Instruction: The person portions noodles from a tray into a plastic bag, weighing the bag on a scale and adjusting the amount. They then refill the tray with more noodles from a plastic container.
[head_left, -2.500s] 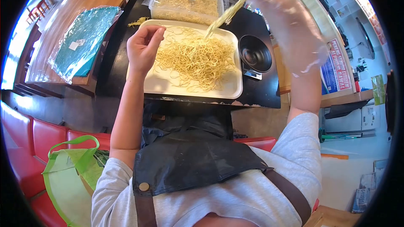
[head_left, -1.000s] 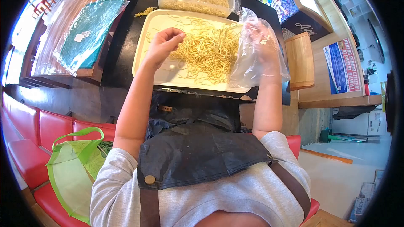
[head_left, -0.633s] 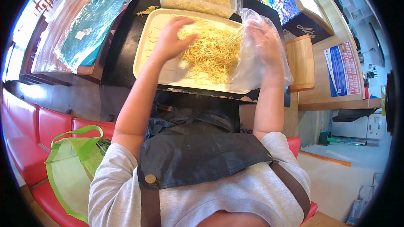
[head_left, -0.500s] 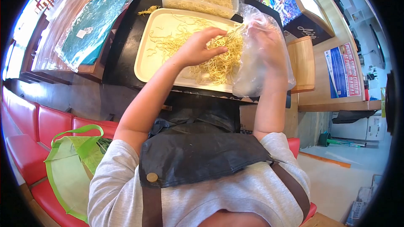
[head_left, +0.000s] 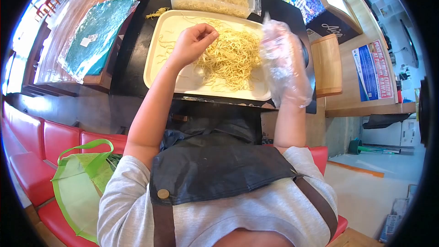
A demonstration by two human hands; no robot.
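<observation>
My left hand (head_left: 194,43) is bare, with thumb and fingers pinched together above the noodles; anything between the fingertips is too small to make out. My right hand (head_left: 286,64) is at the tray's right edge, covered by a loose clear plastic bag (head_left: 274,45) reaching to the wrist. The crinkled plastic and blur hide how its fingers are bent. Between both hands lies a loose heap of yellow noodles (head_left: 233,55). They rest on a cream tray (head_left: 157,71), with stray strands at its left side.
Behind the tray stands a clear plastic tub (head_left: 215,8) of noodles, bearing a white label. A small noodle clump (head_left: 157,13) lies on the black table (head_left: 130,59). Left is a teal item in clear wrapping (head_left: 98,39); right, a wooden chair back (head_left: 327,66). A green bag (head_left: 75,190) sits on red seating.
My left hand has moved left and its spread fingers have closed into a pinch. The plastic, hanging wide before, now lies closer around my right hand, which no longer has noodle strands at its fingertips.
</observation>
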